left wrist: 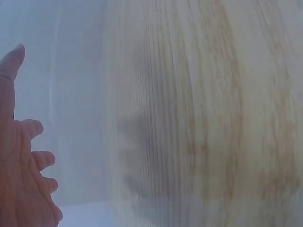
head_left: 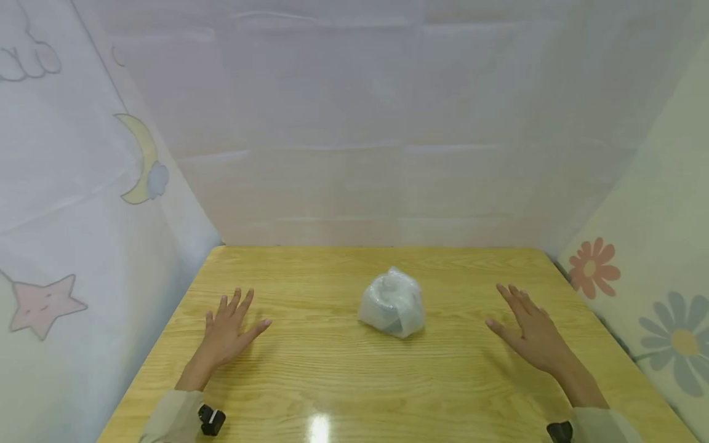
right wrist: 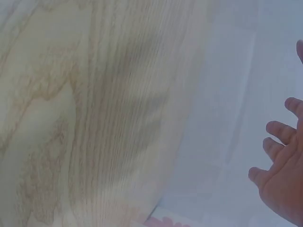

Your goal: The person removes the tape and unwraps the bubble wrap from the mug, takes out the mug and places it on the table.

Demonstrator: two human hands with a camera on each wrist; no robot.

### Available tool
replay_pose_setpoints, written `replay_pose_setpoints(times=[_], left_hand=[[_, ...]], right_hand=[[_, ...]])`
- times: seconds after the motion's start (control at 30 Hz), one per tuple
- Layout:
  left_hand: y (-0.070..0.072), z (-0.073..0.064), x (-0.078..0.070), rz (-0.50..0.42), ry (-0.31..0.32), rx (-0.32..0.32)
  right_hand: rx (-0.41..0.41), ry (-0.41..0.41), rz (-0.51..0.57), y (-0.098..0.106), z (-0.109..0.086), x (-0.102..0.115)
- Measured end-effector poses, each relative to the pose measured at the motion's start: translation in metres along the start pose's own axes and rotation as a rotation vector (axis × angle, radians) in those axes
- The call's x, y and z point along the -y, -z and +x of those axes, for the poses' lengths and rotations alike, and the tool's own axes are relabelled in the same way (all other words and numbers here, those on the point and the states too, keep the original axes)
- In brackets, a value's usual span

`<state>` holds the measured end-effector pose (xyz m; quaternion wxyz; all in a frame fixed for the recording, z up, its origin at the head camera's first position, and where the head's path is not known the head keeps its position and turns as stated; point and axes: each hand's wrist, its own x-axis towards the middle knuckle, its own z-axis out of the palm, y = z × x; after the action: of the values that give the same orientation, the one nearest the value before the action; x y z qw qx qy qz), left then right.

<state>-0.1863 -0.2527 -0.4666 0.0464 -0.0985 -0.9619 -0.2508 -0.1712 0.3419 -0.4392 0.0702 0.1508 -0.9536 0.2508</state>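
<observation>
A bundle in translucent bubble wrap (head_left: 390,301) sits near the middle of the wooden table; a rounded greyish object shows faintly through the plastic. To its left, the left hand (head_left: 227,332) is held over the table with fingers spread and thumb pointing inward. On the other side, the right hand (head_left: 534,335) is spread in much the same way, its thumb towards the bundle. Both hands are apart from the bundle and hold nothing. In the left wrist view the left palm (left wrist: 23,179) shows at the left edge; in the right wrist view the right palm (right wrist: 289,184) shows at the right edge.
The wooden table (head_left: 310,369) has light grain and a bright reflection near its front. A pale sheet (head_left: 354,135) hangs behind it. Printed side walls stand close by, with a moon (head_left: 145,160) on the left and flowers (head_left: 595,269) on the right.
</observation>
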Motion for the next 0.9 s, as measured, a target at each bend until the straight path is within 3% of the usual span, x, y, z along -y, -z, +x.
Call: replay_pose_setpoints(times=[0.4, 0.63, 0.9], left_hand=[[-0.004, 0.006, -0.009, -0.125, -0.044, -0.049], [-0.007, 0.01, -0.018, -0.221, -0.045, -0.065], [-0.012, 0.016, -0.031, -0.278, -0.056, -0.098]], right_hand=[[-0.177, 0.097, 0.059, -0.001, 0.002, 0.013], [-0.308, 0.153, 0.028, -0.004, 0.006, 0.024], [-0.4, 0.208, -0.034, -0.007, 0.015, 0.04]])
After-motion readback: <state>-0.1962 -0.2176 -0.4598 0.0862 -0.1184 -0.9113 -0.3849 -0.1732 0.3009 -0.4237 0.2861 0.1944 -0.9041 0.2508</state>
